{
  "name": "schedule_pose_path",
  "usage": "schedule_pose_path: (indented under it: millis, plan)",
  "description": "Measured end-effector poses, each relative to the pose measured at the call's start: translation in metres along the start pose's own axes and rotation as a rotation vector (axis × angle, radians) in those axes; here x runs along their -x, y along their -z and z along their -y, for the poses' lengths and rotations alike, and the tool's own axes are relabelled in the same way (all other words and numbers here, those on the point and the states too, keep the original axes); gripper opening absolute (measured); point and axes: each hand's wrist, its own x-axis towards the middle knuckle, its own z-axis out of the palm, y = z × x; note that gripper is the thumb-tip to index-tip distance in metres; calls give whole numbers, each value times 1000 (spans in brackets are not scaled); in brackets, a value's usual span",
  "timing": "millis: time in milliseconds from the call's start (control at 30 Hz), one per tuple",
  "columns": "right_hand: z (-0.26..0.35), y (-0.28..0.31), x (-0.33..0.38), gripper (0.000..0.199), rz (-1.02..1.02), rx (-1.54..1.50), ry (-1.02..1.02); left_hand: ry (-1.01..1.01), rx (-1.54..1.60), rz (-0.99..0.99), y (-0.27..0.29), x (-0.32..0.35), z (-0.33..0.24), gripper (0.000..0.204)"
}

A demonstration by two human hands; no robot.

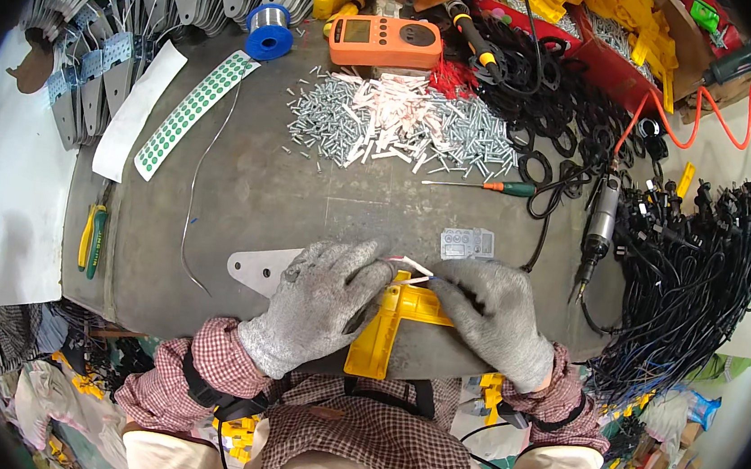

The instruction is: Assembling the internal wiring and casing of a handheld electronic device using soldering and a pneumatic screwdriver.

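Observation:
My left hand [322,297], in a grey work glove, has its fingers curled against a yellow plastic housing [374,343] at the table's near edge. The housing is roughly T-shaped, with an open, ribbed inside. My right hand [496,311], gloved alike, pinches a white-sleeved wire [415,279] above the housing between thumb and fingers. This wire bends in a loop between both hands; my fingers hide its ends. A flat grey metal blade with holes [250,267] sticks out from beneath my left hand. Beyond my right hand lies a small grey printed plate [468,243].
Screws [323,116] and white sleeves [396,110] are heaped behind, below an orange meter [385,44]. A screwdriver [511,189], an electric driver [603,216] and black cables [688,274] lie right. Left are a solder spool [269,34], green-dot stickers [192,117] and pliers [93,239].

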Motion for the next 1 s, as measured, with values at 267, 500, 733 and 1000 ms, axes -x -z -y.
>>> schedule_pose_path:
  millis: [267, 500, 733, 1000]
  plan:
    - [7, -7, -8, 17, -6, 235, 73, -56, -135, -24, 10, -6, -5, 47]
    - [-25, -26, -28, 15, -87, 298, 31, -204, -304, 109, 14, -3, -32, 35]
    - [-36, -33, -29, 13, -88, 178, 18, 21, -37, 179, 15, -25, -26, 30]
    - [-43, -36, -25, 18, -141, 148, 85, -109, -213, 194, 8, -33, -31, 44]
